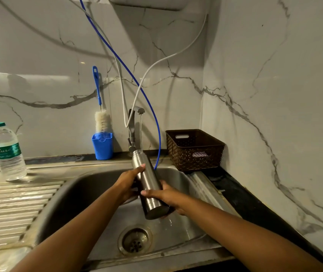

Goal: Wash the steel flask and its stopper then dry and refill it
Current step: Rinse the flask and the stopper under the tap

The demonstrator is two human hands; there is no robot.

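Note:
The steel flask (pixel 149 181) is held tilted over the sink (pixel 74 193), its open threaded mouth up under the tap (pixel 136 114). A thin stream of water runs from the spout onto the flask's mouth. My left hand (pixel 129 183) grips the flask's middle from the left. My right hand (pixel 166 195) grips its lower part from the right, thumb across the front. Water drips from the flask's base toward the drain (pixel 135 241). No stopper is in view.
A clear plastic water bottle (pixel 7 152) stands on the ribbed drainboard at left. A blue cup (pixel 102 145) with a bottle brush (pixel 101 118) sits behind the sink. A brown woven basket (pixel 194 150) stands at the back right. Blue and white hoses hang by the tap.

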